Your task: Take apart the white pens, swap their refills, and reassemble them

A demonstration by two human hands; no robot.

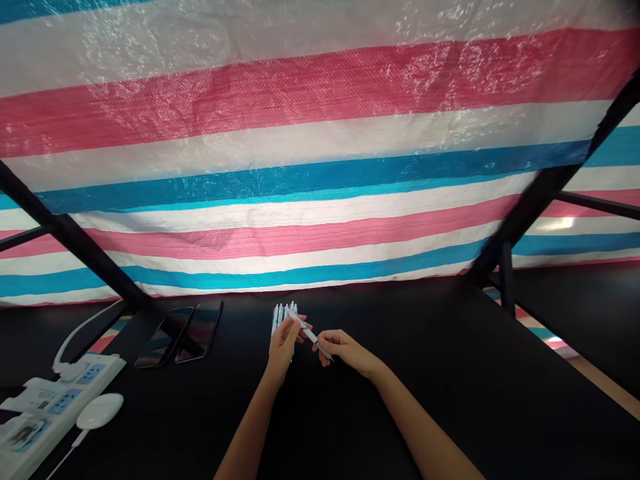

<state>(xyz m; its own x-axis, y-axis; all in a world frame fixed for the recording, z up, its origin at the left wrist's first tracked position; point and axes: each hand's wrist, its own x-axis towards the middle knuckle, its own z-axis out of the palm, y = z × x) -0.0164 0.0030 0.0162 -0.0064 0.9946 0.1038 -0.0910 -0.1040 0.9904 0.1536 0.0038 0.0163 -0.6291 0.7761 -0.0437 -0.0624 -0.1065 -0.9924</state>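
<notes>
A white pen (311, 335) is held at a slant between my two hands above the black table. My left hand (286, 345) is closed around its upper end. The fingers of my right hand (340, 348) pinch the lower part, near the tip that points down to the right. Behind my left hand, several white pens (275, 321) lie side by side on the table, their lower ends partly hidden by that hand.
Two dark phones (206, 332) lie to the left on the black table (200, 413). A white power strip (65, 393) and a round white charger (101, 411) with a cable are at the lower left. Black frame bars (520, 213) and a striped tarp (300, 160) stand behind.
</notes>
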